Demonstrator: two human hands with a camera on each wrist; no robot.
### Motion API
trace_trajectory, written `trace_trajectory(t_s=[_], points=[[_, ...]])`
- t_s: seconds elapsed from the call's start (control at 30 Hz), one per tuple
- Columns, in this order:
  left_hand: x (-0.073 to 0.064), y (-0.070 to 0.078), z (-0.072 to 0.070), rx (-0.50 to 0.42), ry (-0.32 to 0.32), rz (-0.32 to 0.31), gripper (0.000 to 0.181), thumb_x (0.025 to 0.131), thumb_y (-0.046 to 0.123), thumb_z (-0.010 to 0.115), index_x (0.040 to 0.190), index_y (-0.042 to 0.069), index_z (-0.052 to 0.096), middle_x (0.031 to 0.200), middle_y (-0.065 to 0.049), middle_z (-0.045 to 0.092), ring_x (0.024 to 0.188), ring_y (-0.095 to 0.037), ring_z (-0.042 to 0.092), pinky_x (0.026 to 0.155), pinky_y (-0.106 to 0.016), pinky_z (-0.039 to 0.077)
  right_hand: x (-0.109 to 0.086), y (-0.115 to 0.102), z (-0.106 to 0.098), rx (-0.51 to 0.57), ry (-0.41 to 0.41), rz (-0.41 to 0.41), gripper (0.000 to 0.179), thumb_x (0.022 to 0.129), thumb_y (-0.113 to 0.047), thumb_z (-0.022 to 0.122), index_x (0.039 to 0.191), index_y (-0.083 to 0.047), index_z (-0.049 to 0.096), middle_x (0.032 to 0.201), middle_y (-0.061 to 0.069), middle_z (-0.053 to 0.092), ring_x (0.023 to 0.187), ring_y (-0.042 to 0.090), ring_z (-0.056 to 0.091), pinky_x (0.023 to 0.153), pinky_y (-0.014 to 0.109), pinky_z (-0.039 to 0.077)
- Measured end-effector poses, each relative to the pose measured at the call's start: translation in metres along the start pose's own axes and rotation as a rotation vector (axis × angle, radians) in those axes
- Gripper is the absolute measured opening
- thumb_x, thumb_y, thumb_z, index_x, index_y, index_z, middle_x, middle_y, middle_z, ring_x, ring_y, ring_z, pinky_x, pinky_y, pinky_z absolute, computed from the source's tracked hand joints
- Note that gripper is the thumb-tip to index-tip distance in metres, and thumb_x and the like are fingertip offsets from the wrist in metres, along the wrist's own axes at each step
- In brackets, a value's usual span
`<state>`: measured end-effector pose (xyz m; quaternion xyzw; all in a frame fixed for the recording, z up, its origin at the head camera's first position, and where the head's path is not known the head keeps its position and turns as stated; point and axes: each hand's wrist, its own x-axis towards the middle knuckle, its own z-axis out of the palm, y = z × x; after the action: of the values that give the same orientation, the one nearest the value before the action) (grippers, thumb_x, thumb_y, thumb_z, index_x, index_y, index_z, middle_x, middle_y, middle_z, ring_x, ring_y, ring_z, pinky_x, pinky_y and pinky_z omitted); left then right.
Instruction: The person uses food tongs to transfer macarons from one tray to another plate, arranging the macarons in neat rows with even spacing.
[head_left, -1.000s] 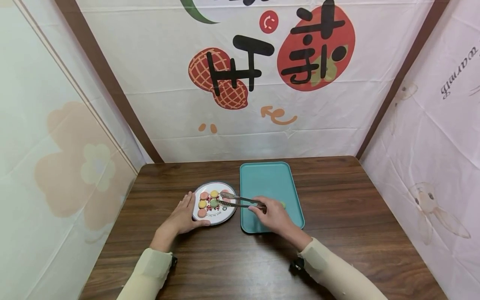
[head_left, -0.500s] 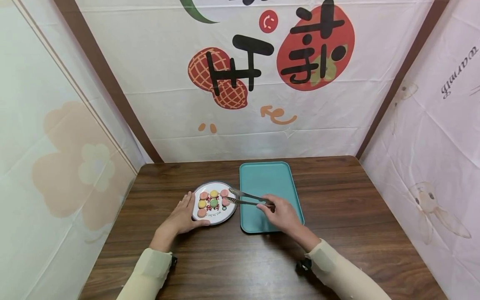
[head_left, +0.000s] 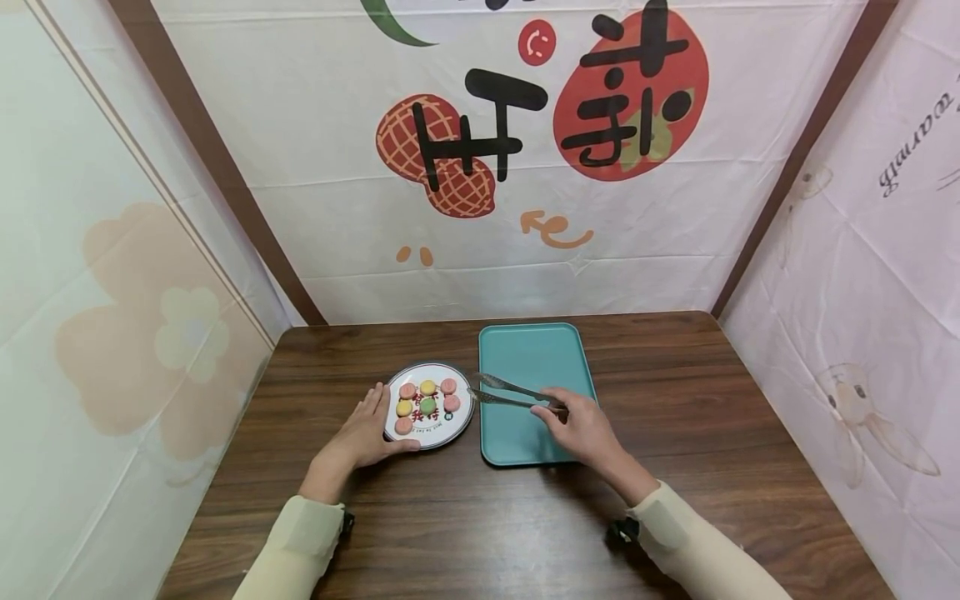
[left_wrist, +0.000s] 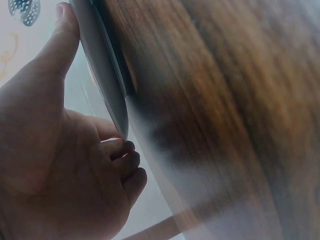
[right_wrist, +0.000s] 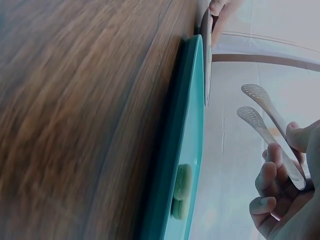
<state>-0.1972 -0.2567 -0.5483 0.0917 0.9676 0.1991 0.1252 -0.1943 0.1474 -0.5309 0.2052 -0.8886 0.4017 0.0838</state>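
My left hand (head_left: 363, 432) holds the left rim of a round white plate (head_left: 444, 433), thumb at the near side and fingers farther along the edge. On the plate lie several macarons, among them a green one (head_left: 427, 406), a yellow one (head_left: 404, 408) and a pink one (head_left: 452, 403). My right hand (head_left: 583, 429) grips metal tongs (head_left: 495, 382) with perforated tips. The tips stand apart with nothing between them, over the left side of the teal tray (head_left: 525, 350). In the right wrist view two pale green macarons (right_wrist: 183, 182) sit together on that tray; my right hand hides them in the head view.
The plate and tray stand side by side on a dark wood table (head_left: 480, 533). A printed white cloth (head_left: 337, 250) hangs behind the table's far edge, and more cloth panels rise at the left and right.
My right hand has drawn the tongs rightward, from over the macarons on the plate to over the tray. The left hand and plate have kept their places.
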Motion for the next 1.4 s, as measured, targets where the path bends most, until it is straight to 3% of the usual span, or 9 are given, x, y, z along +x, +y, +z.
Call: trace_trajectory(t_s=[0.4,0.57,0.73,1.07,1.4], points=[[0.0,0.0,-0.001,0.001,-0.003,-0.003,0.133,0.088,0.068,0.079,0.165,-0.015,0.008,0.173,-0.037,0.005,0.162,-0.051,0.008,0.133,-0.061,0.013,-0.007,0.01,-0.017,-0.029,-0.008,0.019,0.036,0.103,-0.031,0.076,0.129,-0.007,0.074,0.084,-0.003,0.074,0.064,0.005,0.054,0.059,0.027,0.049],[0.0,-0.001,-0.001,0.004,-0.006,-0.005,0.135,0.088,0.07,0.078,0.165,-0.015,0.008,0.173,-0.037,0.005,0.162,-0.052,0.007,0.133,-0.061,0.013,-0.01,0.016,-0.022,-0.042,-0.002,0.004,0.034,0.103,-0.03,0.076,0.128,-0.007,0.075,0.08,-0.011,0.067,0.062,0.006,0.049,0.056,0.027,0.044],[0.0,-0.001,0.0,0.006,0.0,-0.003,0.134,0.088,0.069,0.078,0.165,-0.015,0.008,0.173,-0.037,0.005,0.162,-0.052,0.008,0.132,-0.062,0.013,-0.015,0.021,-0.027,-0.052,-0.013,0.012,0.036,0.103,-0.033,0.076,0.129,-0.008,0.075,0.081,-0.013,0.067,0.064,0.005,0.051,0.058,0.027,0.046],[0.001,-0.002,0.0,0.005,0.006,0.001,0.135,0.088,0.07,0.078,0.165,-0.015,0.008,0.173,-0.037,0.005,0.162,-0.052,0.007,0.133,-0.061,0.013,-0.026,0.029,-0.038,-0.08,0.004,0.007,0.039,0.101,-0.028,0.078,0.131,-0.003,0.074,0.089,-0.005,0.076,0.075,0.006,0.068,0.067,0.034,0.061],[0.001,-0.001,0.001,0.001,0.005,-0.001,0.134,0.088,0.069,0.078,0.165,-0.016,0.008,0.173,-0.037,0.006,0.162,-0.052,0.008,0.132,-0.062,0.014,-0.034,0.038,-0.049,-0.08,-0.029,0.022,0.037,0.102,-0.03,0.078,0.129,-0.005,0.075,0.092,-0.005,0.076,0.08,0.007,0.071,0.067,0.03,0.062]])
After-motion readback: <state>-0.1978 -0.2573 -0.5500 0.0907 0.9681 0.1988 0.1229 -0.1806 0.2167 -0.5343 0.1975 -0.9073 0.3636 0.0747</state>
